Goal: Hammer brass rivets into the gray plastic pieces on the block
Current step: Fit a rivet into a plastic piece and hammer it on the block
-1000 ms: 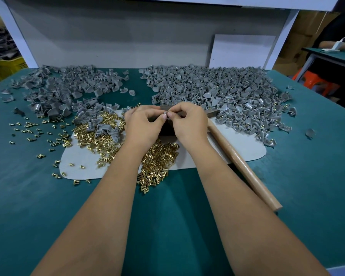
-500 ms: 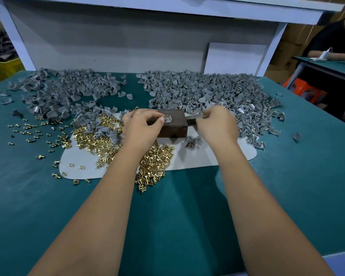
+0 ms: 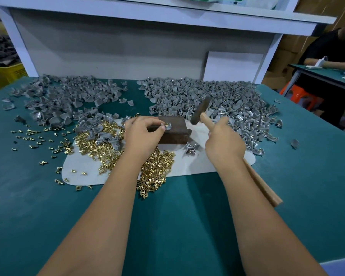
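Person, head-camera view: two bare forearms, left hand (image 3: 142, 134) and right hand (image 3: 224, 143). No sleeves, gloves, rings, watch or bands show on either arm. Fingernails short and unpainted where visible.

views: one, worn on your head | facing: forward and down over the table (image 3: 48, 196) toward its far edge | range: close, your forearms fill the near edge

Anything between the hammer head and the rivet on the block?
Nothing visible. The hammer is raised in the right hand, up and right of the block. The rivet sits in the gray piece, which the left hand pinches from the left; its fingertips are close beside the rivet.
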A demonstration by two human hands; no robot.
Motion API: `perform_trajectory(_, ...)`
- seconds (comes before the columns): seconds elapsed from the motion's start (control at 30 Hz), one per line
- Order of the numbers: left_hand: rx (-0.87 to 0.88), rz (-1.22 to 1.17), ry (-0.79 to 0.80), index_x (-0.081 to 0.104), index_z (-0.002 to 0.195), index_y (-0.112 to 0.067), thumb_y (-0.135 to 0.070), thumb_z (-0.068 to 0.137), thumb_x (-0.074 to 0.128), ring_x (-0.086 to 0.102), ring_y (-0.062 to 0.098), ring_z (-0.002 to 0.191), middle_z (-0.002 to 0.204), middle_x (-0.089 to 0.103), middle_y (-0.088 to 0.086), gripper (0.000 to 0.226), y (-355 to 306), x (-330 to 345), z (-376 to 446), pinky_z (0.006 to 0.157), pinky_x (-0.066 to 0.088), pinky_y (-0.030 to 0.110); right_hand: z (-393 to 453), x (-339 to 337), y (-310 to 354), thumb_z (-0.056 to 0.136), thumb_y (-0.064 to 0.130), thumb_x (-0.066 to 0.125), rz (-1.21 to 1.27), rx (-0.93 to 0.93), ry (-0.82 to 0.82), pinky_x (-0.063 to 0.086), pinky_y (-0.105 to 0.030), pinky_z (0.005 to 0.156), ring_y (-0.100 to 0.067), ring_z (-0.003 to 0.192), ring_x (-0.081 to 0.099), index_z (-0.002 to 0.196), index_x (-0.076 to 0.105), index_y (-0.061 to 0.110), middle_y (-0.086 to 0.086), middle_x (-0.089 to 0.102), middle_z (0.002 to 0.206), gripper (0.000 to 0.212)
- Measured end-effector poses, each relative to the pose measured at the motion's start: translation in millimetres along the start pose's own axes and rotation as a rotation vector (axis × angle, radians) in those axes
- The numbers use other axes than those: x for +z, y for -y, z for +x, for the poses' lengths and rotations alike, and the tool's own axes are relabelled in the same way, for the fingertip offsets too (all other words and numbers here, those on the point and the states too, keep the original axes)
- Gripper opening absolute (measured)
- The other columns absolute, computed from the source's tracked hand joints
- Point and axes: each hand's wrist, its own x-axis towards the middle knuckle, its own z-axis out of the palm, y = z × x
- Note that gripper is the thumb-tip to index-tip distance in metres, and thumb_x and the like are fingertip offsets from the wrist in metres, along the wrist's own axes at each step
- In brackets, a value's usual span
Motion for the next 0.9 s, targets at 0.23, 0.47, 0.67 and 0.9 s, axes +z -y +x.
perform_trajectory(0.23, -0.003, -0.037, -0.02, 0.075, 0.095, -0.025, -0.029, 0.088, 0.07, 0.039, 0.023, 0.125, 0.104, 0.064, -0.013, 0.009, 0, 1, 0, 0.106, 0.033, 0.038, -8, -35, 6, 0.096, 0.019, 0.047, 0.181, -0.19, -0.095, 0.033, -0.029, 0.055, -0.024, 0.066, 0.053, 0.132, 0.041, 0.039, 0.001, 0.062, 0.086, 0.041)
perform_trajectory(0.47, -0.074, -0.075, -0.031, 0.078, 0.095, -0.031, -0.031, 0.086, 0.073, 0.053, 0.021, 0.122, 0.104, 0.067, -0.017, 0.01, -3, 2, -1, 0.106, 0.039, 0.05, -21, -50, 21, 0.094, 0.026, 0.052, 0.116, -0.321, -0.125, 0.03, -0.024, 0.047, -0.024, 0.081, 0.063, 0.136, 0.033, 0.06, 0.006, 0.07, 0.1, 0.057)
perform_trajectory(0.67, -0.073, -0.079, -0.043, 0.078, 0.099, -0.028, -0.031, 0.086, 0.073, 0.052, 0.022, 0.124, 0.113, 0.069, -0.01, 0.014, -1, 3, -2, 0.105, 0.039, 0.052, -29, -43, 30, 0.092, 0.02, 0.053, 0.073, -0.38, -0.051, 0.036, -0.03, 0.062, -0.026, 0.093, 0.065, 0.134, 0.031, 0.062, 0.003, 0.069, 0.108, 0.064)
perform_trajectory(0.9, -0.093, -0.104, -0.021, 0.078, 0.098, -0.027, -0.029, 0.087, 0.072, 0.051, 0.022, 0.125, 0.108, 0.066, -0.013, 0.013, 0, 3, 0, 0.107, 0.037, 0.051, -34, -41, 29, 0.089, 0.018, 0.054, -0.004, -0.397, -0.101, 0.032, -0.028, 0.057, -0.024, 0.087, 0.066, 0.135, 0.026, 0.064, 0.005, 0.069, 0.104, 0.071)
